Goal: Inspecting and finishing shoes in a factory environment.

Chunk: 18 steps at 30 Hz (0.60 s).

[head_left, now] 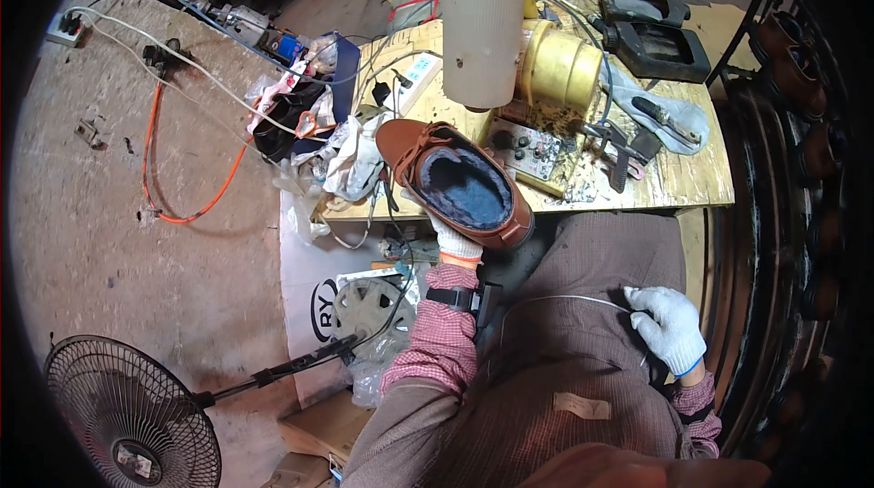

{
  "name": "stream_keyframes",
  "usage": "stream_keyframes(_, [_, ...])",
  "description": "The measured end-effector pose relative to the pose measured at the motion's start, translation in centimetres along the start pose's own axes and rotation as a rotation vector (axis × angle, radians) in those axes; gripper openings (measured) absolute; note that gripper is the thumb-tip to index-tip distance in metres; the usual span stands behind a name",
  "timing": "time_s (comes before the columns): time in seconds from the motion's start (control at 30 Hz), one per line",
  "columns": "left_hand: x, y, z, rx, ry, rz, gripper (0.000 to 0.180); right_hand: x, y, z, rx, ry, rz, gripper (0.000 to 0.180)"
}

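A brown leather lace-up shoe with a dark fluffy lining is held up in front of the bench, its toe toward the far left. My left hand, in a white knit glove, grips it from underneath, and most of its fingers are hidden by the shoe. On my right thigh lies my right hand, also in a white glove, with its fingers loosely bent and apart. A thin white cord crosses my lap and reaches that hand; it seems to pass beneath it.
A yellow bench carries a control box, a yellow cylinder and black shoe-shaped moulds. Over it hangs a pale vertical tube. A black fan stands at left, and a rack of brown shoes at right.
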<state>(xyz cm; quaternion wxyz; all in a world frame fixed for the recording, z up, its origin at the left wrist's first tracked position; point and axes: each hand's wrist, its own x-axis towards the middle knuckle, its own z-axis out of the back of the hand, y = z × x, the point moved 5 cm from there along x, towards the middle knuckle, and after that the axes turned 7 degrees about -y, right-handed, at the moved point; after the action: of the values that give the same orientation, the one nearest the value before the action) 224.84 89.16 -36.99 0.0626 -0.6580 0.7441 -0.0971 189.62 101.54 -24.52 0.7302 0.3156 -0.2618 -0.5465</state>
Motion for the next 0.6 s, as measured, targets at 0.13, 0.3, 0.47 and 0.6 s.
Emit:
stream_keyframes(0.13, [-2.0, -0.7, -0.3, -0.015, -0.03, -0.007, 0.068, 1.6, 0.7, -0.5, -0.005, 0.035, 0.124, 0.026])
stream_keyframes(0.3, [-6.4, 2.8, -2.0, 0.141, -0.356, 0.117, 0.066, 3.2, 4.3, 0.0, -0.018, -0.008, 0.303, 0.034])
stream_keyframes(0.47, [-11.1, 3.4, -0.4, 0.114, -0.368, 0.18, 0.061, 2.5, 8.7, 0.0, -0.2, 0.094, 0.5, 0.052])
stream_keyframes(0.6, [-10.8, 5.3, 0.5, 0.077, -0.329, 0.342, 0.056, -0.3, 9.0, -0.3, -0.294, 0.119, 0.677, 0.04])
